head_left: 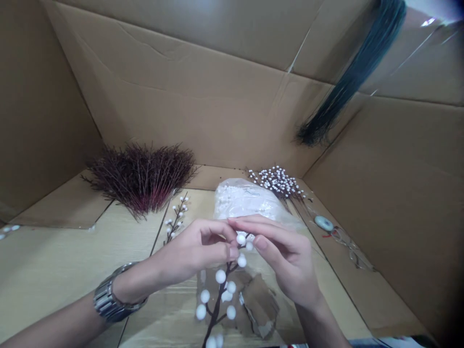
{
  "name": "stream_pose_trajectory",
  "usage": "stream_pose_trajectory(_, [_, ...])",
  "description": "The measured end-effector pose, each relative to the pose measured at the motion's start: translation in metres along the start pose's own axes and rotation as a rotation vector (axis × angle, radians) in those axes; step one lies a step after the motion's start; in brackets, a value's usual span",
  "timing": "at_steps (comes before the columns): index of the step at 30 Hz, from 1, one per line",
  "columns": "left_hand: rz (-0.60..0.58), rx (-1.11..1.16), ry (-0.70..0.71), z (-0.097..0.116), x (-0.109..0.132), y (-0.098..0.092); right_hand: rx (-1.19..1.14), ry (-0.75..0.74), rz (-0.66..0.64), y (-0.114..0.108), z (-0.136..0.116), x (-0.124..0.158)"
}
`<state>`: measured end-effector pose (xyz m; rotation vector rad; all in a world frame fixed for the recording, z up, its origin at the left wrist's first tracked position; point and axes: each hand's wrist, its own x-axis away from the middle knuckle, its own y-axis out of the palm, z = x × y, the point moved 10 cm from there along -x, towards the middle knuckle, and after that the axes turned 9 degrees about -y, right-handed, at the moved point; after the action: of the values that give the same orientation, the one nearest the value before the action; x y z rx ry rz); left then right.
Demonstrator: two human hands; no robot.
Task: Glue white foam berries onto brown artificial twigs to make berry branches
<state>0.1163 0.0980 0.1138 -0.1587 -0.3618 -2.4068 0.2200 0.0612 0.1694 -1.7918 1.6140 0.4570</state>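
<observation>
A brown artificial branch with white berries (220,276) rises from the bottom edge toward both hands. My left hand (203,246) pinches it near its upper end, thumb and index finger closed beside the berries. My right hand (290,256) arches over the branch tip from the right, fingers stretched out and thumb held apart from them. Its fingertips are close to the left fingers; whether they touch the branch is unclear. Just behind the left hand, another white-berried sprig (177,215) lies on the table. A clear plastic bag of white berries (239,200) sits beyond the hands.
A bundle of bare dark red-brown stems (145,174) lies back left. Finished-looking berry sprigs (277,181) are piled back right. Scissors (353,249) and a round pale object (324,223) lie right. Dark green wires (355,72) hang above. Torn cardboard (259,304) lies below; cardboard walls (203,96) enclose the table.
</observation>
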Motion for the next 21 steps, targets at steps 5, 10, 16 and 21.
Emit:
stream_pose_trajectory(5, [-0.005,0.013,-0.013,0.000,0.000,0.000,-0.009,0.011,-0.030,0.001,-0.002,-0.004])
stream_pose_trajectory(10, [0.011,-0.010,-0.039,-0.004,-0.002,-0.002,-0.002,0.024,-0.080,0.002,-0.004,-0.007])
stream_pose_trajectory(16, [0.006,-0.003,-0.069,-0.010,-0.002,-0.002,-0.034,0.079,-0.094,0.003,-0.002,-0.006])
stream_pose_trajectory(21, [-0.001,0.007,-0.061,-0.010,-0.002,-0.002,-0.132,0.096,-0.031,0.002,0.004,-0.005])
